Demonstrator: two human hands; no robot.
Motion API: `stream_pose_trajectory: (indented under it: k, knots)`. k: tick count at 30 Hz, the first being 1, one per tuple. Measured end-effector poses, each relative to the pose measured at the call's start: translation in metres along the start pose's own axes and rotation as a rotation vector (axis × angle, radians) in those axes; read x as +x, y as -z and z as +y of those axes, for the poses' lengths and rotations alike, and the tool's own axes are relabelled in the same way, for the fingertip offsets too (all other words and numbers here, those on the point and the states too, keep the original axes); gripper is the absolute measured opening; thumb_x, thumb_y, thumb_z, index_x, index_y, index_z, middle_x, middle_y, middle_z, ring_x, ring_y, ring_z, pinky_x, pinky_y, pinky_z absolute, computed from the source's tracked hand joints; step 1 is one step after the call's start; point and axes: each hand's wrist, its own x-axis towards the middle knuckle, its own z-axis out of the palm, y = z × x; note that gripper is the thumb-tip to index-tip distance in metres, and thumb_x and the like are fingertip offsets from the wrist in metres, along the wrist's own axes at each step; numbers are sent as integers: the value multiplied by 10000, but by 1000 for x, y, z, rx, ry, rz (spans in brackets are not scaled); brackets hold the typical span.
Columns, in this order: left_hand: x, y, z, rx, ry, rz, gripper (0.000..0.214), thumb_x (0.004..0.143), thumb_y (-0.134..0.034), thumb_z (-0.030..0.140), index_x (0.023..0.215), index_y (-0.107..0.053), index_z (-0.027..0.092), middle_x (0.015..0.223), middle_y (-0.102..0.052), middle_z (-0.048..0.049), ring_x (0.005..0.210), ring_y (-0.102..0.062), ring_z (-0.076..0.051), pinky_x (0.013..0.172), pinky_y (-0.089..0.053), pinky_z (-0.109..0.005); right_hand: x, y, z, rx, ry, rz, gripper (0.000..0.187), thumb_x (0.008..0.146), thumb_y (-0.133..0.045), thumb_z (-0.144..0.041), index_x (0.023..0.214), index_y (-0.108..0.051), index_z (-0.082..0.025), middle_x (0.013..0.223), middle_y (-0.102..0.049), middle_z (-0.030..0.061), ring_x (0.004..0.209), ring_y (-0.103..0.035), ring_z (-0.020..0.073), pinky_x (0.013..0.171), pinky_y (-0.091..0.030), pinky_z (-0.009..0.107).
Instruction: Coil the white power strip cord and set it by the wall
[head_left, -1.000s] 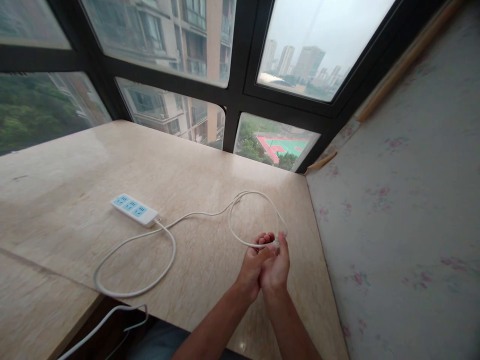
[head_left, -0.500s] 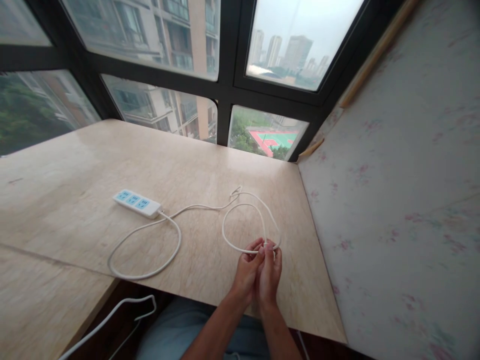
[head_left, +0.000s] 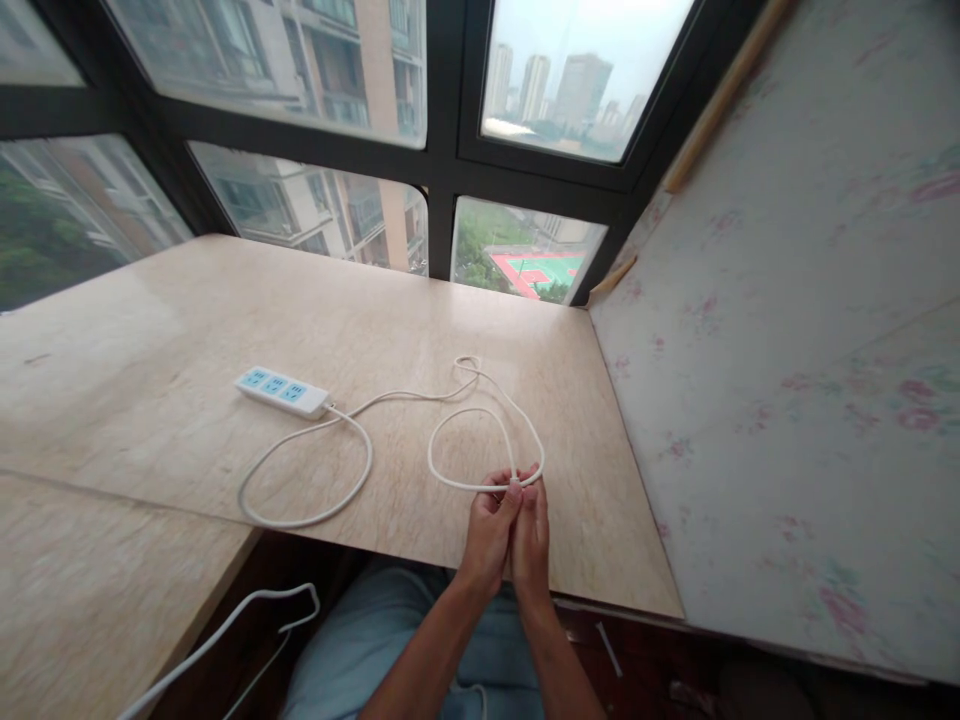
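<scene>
Both of my hands meet over the near right part of the marble-patterned ledge. My left hand (head_left: 489, 525) and my right hand (head_left: 532, 528) are closed side by side, fingers pressed on the white power cord (head_left: 430, 447). Close to my fingertips, one end of the cord points down into my grip; the plug, if any, is hidden. A loop of cord lies just beyond my hands. From there the cord runs left, with a small kink at the top, to a white power strip (head_left: 282, 392) with three blue socket faces. Another loop lies near the strip.
The stone ledge (head_left: 360, 320) ends at a dark-framed window (head_left: 442, 180) and a flowered wall (head_left: 750, 400) on the right. A separate white cable (head_left: 225, 625) hangs in the dark gap at lower left. My legs (head_left: 390, 640) are below the ledge's front edge.
The view has shifted slightly. My hands have drawn a little closer together on the cord, and the kink at its top has opened into a rounder loop.
</scene>
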Motion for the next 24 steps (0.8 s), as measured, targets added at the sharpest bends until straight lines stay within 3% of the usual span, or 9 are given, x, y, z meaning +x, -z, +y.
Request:
stream_pose_trajectory:
  k: [3, 7, 10, 13, 17, 19, 24]
  knots:
    - [-5, 3, 4, 41, -1, 43, 400, 702, -783, 414, 955, -632, 145, 966, -722, -96, 876, -689, -201, 758, -532, -281, -5, 6, -1, 9, -20, -60, 628, 822, -520, -653, 1232, -605, -185, 1240, -640, 106, 1200, -555, 252, 1034, -402, 389]
    - [-9, 13, 11, 136, 2, 65, 458, 688, -781, 440, 944, -580, 118, 929, -715, -114, 738, -692, -191, 629, -537, -278, -1, 22, -1, 30, -157, 13, 747, 766, -607, -639, 1352, -501, -188, 1468, -453, 102, 1367, -393, 267, 1115, -334, 400]
    - [-12, 23, 16, 198, -6, 109, 548, 682, -785, 440, 1031, -495, 134, 906, -718, -114, 640, -679, -178, 535, -510, -265, 10, 33, -7, 210, -247, -7, 701, 732, -701, -538, 1321, -501, -215, 1486, -425, 93, 1315, -470, 251, 1100, -384, 382]
    - [-16, 31, 20, 238, -61, 172, 627, 712, -763, 445, 1127, -409, 137, 855, -723, -115, 595, -665, -169, 494, -476, -245, 25, 37, -17, 352, -339, -72, 561, 658, -800, -388, 1150, -583, -229, 1364, -550, 89, 1161, -606, 238, 990, -505, 358]
    - [-21, 35, 18, 231, -164, 265, 740, 730, -745, 463, 1249, -324, 148, 812, -722, -95, 609, -673, -175, 498, -465, -236, 45, 25, -24, 413, -393, -228, 330, 626, -819, -220, 897, -633, -198, 983, -717, 60, 965, -690, 217, 846, -578, 317]
    - [-23, 35, 15, 195, -207, 322, 722, 737, -730, 484, 1250, -345, 153, 792, -715, -82, 621, -678, -179, 501, -461, -230, 54, 14, -25, 456, -406, -288, 224, 645, -789, -178, 810, -638, -180, 855, -728, 58, 880, -706, 207, 789, -589, 294]
    - [-25, 28, 14, 29, -303, 476, 544, 740, -728, 469, 1113, -505, 142, 762, -678, -48, 668, -671, -150, 605, -511, -239, 67, -6, -24, 536, -497, -290, 67, 717, -709, -147, 744, -650, -163, 804, -735, 58, 653, -676, 119, 590, -564, 192]
